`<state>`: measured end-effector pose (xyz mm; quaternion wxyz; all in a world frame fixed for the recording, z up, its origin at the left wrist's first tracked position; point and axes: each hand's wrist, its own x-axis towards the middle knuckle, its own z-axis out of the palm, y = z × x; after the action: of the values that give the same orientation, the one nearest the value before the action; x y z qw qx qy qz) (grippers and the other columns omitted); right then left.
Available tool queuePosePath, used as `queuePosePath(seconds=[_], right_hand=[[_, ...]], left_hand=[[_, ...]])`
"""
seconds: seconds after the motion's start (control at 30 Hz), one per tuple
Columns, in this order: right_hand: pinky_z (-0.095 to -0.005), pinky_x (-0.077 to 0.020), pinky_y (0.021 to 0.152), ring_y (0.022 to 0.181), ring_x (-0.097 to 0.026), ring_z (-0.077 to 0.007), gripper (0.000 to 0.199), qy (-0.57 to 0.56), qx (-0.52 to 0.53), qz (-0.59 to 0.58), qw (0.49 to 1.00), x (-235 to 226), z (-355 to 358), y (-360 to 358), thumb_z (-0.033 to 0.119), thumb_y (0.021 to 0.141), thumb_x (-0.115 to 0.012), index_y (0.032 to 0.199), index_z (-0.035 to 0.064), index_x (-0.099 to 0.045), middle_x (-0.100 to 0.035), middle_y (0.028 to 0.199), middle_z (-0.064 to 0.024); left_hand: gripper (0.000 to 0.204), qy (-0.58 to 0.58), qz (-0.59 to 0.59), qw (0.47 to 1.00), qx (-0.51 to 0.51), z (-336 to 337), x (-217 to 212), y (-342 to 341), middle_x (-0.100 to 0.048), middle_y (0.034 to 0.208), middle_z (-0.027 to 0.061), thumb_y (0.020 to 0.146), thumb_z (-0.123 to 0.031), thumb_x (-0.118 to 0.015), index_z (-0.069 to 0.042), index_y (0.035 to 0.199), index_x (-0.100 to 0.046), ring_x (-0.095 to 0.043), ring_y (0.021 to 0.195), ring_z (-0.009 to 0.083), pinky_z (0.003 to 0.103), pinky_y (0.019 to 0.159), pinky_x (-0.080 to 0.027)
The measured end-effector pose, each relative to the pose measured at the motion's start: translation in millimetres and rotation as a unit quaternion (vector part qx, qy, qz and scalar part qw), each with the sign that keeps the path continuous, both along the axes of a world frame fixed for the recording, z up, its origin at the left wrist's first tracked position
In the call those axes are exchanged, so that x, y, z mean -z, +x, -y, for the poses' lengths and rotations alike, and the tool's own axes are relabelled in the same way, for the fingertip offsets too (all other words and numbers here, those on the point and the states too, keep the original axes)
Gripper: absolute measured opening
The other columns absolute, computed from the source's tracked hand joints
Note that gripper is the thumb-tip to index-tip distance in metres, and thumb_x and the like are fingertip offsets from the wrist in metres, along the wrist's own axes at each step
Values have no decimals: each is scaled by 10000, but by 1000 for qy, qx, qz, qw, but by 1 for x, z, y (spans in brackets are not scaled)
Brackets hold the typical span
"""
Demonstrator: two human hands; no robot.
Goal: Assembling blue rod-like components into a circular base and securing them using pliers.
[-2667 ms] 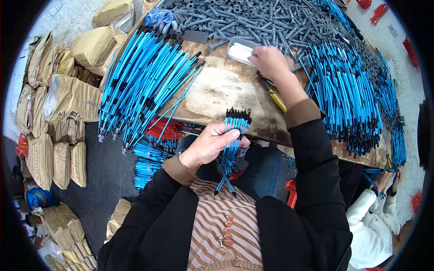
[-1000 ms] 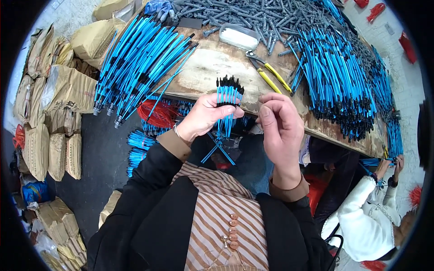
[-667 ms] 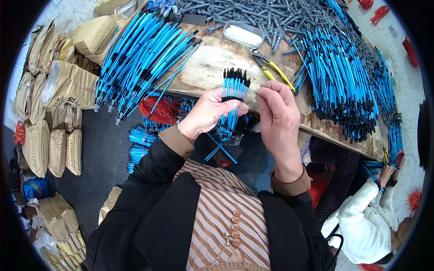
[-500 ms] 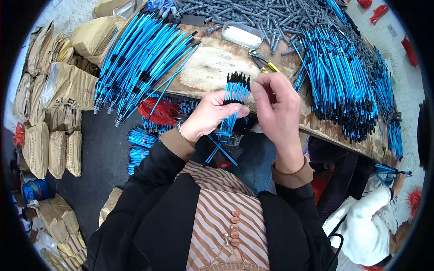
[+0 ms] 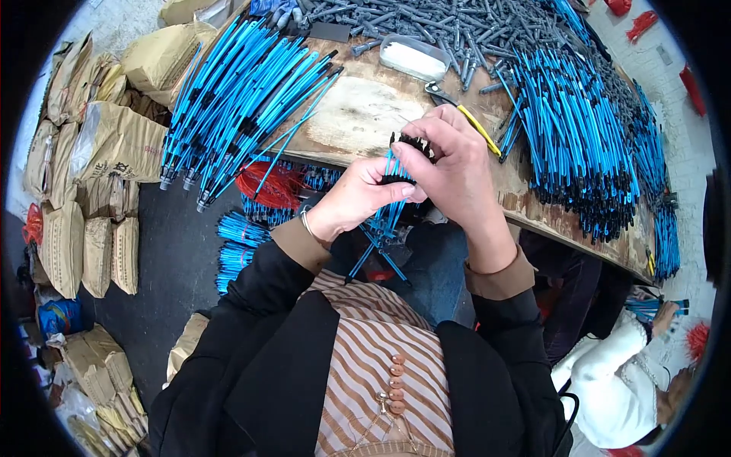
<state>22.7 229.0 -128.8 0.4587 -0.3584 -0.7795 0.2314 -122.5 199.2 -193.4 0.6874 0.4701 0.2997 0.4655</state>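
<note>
Wooden counter (image 5: 365, 114) in front, its near edge slanting closer to the body on the right; pale wood between its two blue piles gives the widest room. Brown sacks (image 5: 114, 145) stack left of the counter. Grey pegs (image 5: 426, 23) heap along its far side. The right pile (image 5: 582, 145) ends close to its near edge; the left pile (image 5: 236, 107) juts past its left edge. At its near edge, the right hand (image 5: 457, 167) curls over the tips of a bundle (image 5: 388, 217); whether that grip pinches them, I cannot tell. The left hand (image 5: 358, 196) has its grip clamped around the bundle just before the counter; the long axis runs away from the body, black tips toward the counter, two crossed rods hanging below. Cutters (image 5: 480, 131) and a tub (image 5: 407, 72) lie on the counter beyond. Dark and reddish print marks one sack.
</note>
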Motion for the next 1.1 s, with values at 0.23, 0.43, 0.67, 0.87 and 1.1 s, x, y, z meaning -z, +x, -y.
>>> queuePosePath(seconds=[0.23,0.43,0.67,0.87,1.1], right_hand=[[-193,-289,499,564,-368,-83,133,6,6,26,1000,-2,3,2,-7,690,-662,820,-9,-640,-481,741,-9],[-201,-291,490,563,-372,-85,143,-58,-22,0,998,-4,3,7,-10,703,-656,846,-15,-644,-483,740,-13],[-229,-340,503,586,-411,-115,211,118,-7,124,985,-5,0,12,44,713,-694,914,-2,-653,-489,772,-27],[-252,-375,530,606,-437,-144,264,157,-30,208,965,-13,1,25,99,733,-706,975,13,-645,-490,793,-34],[-282,-414,574,623,-494,-195,134,6,87,45,995,-5,9,45,90,825,-590,944,32,-614,-532,818,-58]], left_hand=[[188,13,21,1000,5,0,6,0,-679,868,111,821,65,-546,24,982,-636,-643,802,148,231,759,-514],[184,-2,10,1000,7,2,3,2,-678,867,115,828,51,-546,23,987,-634,-645,803,152,230,755,-513],[184,-25,20,999,8,2,5,-1,-675,867,118,840,40,-543,22,1001,-628,-647,810,160,236,756,-512],[184,-14,-10,1000,18,2,4,-3,-674,864,117,850,27,-545,20,1016,-625,-651,816,173,251,764,-516],[187,-23,22,1000,1,1,1,-1,-672,875,120,857,7,-556,17,1033,-619,-656,825,190,257,769,-519]])
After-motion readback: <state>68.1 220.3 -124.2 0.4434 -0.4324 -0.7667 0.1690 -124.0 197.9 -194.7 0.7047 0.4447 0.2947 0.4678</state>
